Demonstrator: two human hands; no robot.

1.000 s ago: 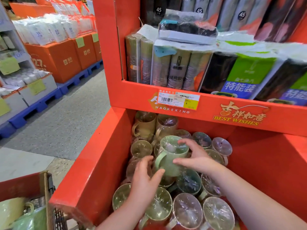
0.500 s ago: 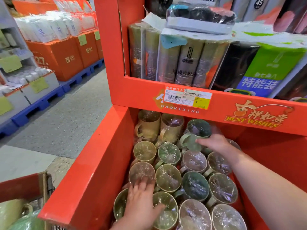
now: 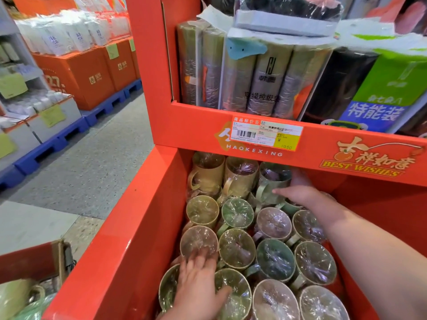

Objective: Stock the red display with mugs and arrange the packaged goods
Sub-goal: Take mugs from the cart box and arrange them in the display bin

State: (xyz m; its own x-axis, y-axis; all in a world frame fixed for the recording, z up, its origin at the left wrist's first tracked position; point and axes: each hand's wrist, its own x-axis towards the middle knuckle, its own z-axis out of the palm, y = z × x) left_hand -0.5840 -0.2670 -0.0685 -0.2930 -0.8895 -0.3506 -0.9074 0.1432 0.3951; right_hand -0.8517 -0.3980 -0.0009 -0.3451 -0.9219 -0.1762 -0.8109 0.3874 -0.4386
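Grey-green shrink-wrapped mug (image 3: 273, 181) is in the back row of the lower bin, just below and a touch right of the white-and-yellow price tag (image 3: 266, 134), right beside two tan wrapped mugs (image 3: 240, 176) that sit below-left of the tag. Right hand (image 3: 305, 196) has it gripped, thumb on the near side and fingers curled round the far side. Left hand (image 3: 198, 282) is way down below the tag at the near-left of the bin, fingers spread flat on the film-covered mug tops there, not holding any.

The other wrapped mugs (image 3: 272, 259) pack the red cardboard display (image 3: 129, 239) in tight rows below the tag, mouths up, green, tan and pinkish ones all mixed. Directly above the tag on the shelf are olive rolls of bin bags in clear packs (image 3: 261, 82), and up-right of it a black pack with a green-and-blue label (image 3: 388, 93). Far left of the tag, across the aisle, orange boxes (image 3: 92, 75) on blue pallets (image 3: 101, 109).
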